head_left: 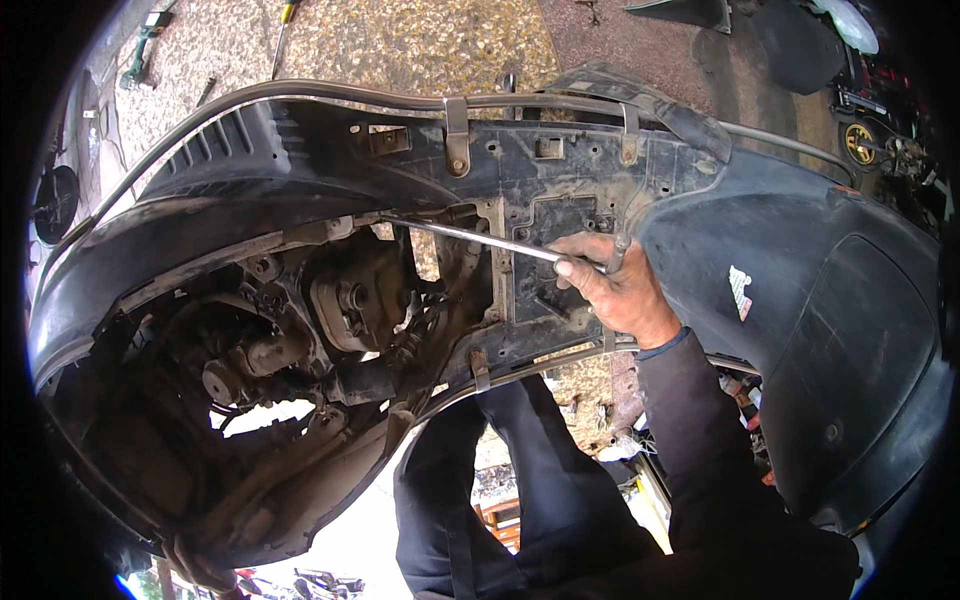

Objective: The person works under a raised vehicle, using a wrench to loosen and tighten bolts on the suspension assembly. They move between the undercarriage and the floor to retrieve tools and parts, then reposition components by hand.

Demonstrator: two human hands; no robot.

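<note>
The right hand (618,290) is closed around the near end of a long, thin metal rod (470,238), a bright steel tool that runs up and to the left from the fist across the underside of a scooter body (300,200). The rod's far tip meets the frame near a small bracket just above the engine (355,300); what kind of head it has there cannot be told. The grip is tight, fingers wrapped over the shaft and knuckles turned upward, the hand resting against a dusty black plastic panel (560,260) with a rectangular recess and several small holes. The panel and the surrounding shell are dull black, caked with pale dirt, and edged by a curved metal rail (330,92) held by two clips. The left hand (200,568) is at the lower left edge, its fingers hooked around the lower rim of the dark shell; how firmly it holds cannot be told. On the smooth black side cover (840,330) to the right sits a small slanted sticker (740,293), white with red marks. Beyond the body lies speckled gravel ground (400,40), with a screwdriver (284,30) lying on it at the top.
</note>
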